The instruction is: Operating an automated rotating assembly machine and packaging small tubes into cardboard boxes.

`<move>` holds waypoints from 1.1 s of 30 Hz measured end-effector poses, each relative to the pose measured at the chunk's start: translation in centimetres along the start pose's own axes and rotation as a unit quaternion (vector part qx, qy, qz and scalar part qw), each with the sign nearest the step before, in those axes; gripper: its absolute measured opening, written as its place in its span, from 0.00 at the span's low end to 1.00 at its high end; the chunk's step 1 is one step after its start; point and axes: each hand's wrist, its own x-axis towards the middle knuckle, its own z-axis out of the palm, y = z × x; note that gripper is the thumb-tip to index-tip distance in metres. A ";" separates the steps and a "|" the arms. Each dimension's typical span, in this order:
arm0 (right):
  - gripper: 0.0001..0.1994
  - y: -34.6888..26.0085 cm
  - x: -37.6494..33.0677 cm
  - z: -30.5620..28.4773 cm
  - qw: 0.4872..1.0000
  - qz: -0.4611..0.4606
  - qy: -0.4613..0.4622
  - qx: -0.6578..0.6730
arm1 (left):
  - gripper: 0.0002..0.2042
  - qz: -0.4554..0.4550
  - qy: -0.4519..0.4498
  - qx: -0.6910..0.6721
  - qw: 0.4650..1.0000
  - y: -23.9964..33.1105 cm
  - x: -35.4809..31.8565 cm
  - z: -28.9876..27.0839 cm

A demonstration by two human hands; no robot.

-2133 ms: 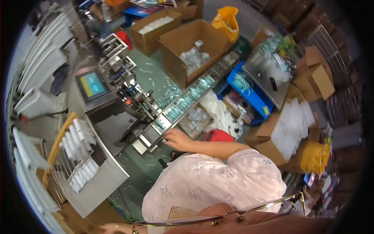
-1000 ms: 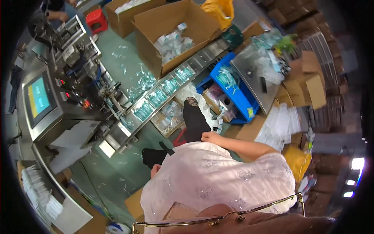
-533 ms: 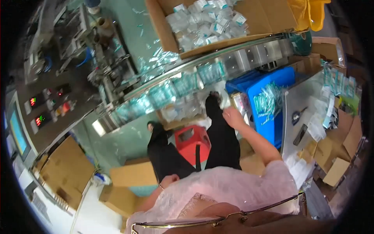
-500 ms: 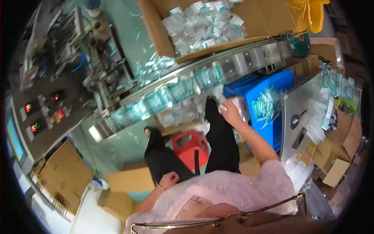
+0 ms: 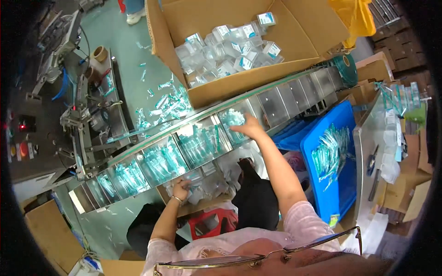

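Observation:
My right hand (image 5: 250, 127) reaches over one compartment of a long metal conveyor, thumb and fingers apart, at the edge of a heap of small teal-and-clear wrapped packets (image 5: 234, 118). Whether it touches them I cannot tell. Lower left, my left hand (image 5: 181, 189) hovers by the conveyor's near side, fingers loosely bent and apart. Beside it, clear plastic boxes (image 5: 212, 186) lie in a low carton. More teal packets (image 5: 161, 158) fill several compartments of the conveyor (image 5: 272, 106) to the left; those on the right are bare metal.
Beyond the conveyor stands a large open carton (image 5: 304, 30) with labelled clear boxes. A blue bin (image 5: 338, 193) of teal packets is at right, by a metal table (image 5: 363, 161). Machinery (image 5: 87, 124) stands at left; loose packets litter the green surface. A red stool (image 5: 209, 223) is below.
My right hand has moved up from beside my knee to the conveyor compartment. My left hand has risen from my lap toward the low carton. The view has shifted closer to the conveyor.

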 end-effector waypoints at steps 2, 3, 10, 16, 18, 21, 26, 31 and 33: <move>0.39 -0.7 0.2 1.7 0.993 -0.054 0.013 -0.108 | 0.15 0.068 0.023 0.037 0.997 0.2 -1.5 -0.5; 0.39 -0.1 0.2 1.9 0.993 -0.055 0.027 -0.105 | 0.16 0.052 0.002 0.044 0.998 3.2 -2.5 -1.0; 0.54 0.6 2.4 2.8 0.952 -0.032 -0.007 0.305 | 0.11 -0.029 -0.102 -0.177 0.978 12.9 -16.7 -8.0; 0.58 -1.5 4.5 4.5 0.972 -0.039 -0.092 0.211 | 0.28 -0.077 -0.124 -0.420 0.896 16.1 -28.0 -7.6; 0.57 -2.3 4.7 6.5 0.953 -0.069 -0.066 0.288 | 0.27 -0.143 -0.034 -0.405 0.902 14.5 -29.3 -5.8; 0.49 -1.2 5.4 8.0 0.904 -0.127 -0.012 0.408 | 0.17 -0.235 -0.100 -0.868 0.426 9.2 -27.4 -3.3; 0.33 2.3 5.3 5.6 0.843 -0.203 0.076 0.491 | 0.18 -0.224 0.046 -0.715 0.660 13.6 -23.9 -1.0; 0.15 -2.2 -7.4 2.3 0.724 -0.189 -0.139 0.649 | 0.42 -0.004 0.103 -0.418 0.902 17.6 -23.7 -4.8; 0.22 -2.9 -14.9 5.1 0.752 -0.186 -0.200 0.600 | 0.43 0.073 0.101 -0.177 0.976 18.9 -22.5 -6.9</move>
